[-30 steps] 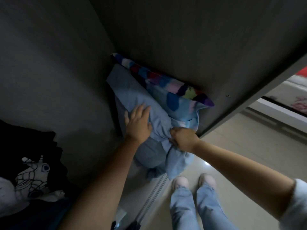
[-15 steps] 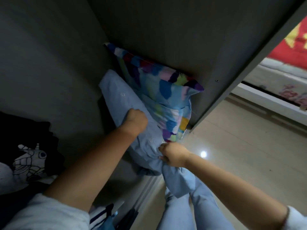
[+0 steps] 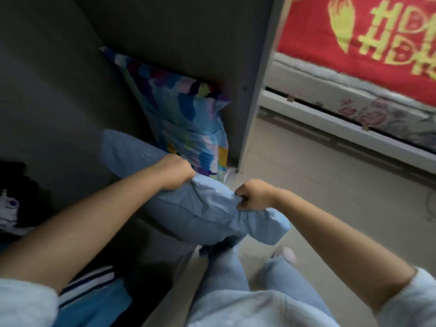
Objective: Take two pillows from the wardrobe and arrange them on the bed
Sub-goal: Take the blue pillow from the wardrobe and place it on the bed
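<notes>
The wardrobe [image 3: 184, 31] fills the upper left, its dark interior open and its grey side panel standing upright at the front edge. Beyond that panel, on the far side from the interior, runs the bed [image 3: 330, 107], covered by a red blanket [image 3: 354, 31] with yellow characters. Pale floor [image 3: 318, 185] lies between the panel and the bed frame.

Inside the wardrobe, a patterned pillow [image 3: 188, 119] in blues, purples and yellows stands on edge, leaning against the inner face of the side panel. In front of it, a plain blue pillow [image 3: 200, 213] hangs partly out past the wardrobe's front edge, above the person's jeans [image 3: 224, 267]. Dark clothing [image 3: 16, 197] with a white print lies deeper inside, far from the panel.

The left hand [image 3: 175, 171] is closed into a fist, gripping the blue pillow's upper edge close to the patterned pillow. The right hand [image 3: 253, 195] is also clenched, bunching the pillow's fabric at the end nearest the floor outside.
</notes>
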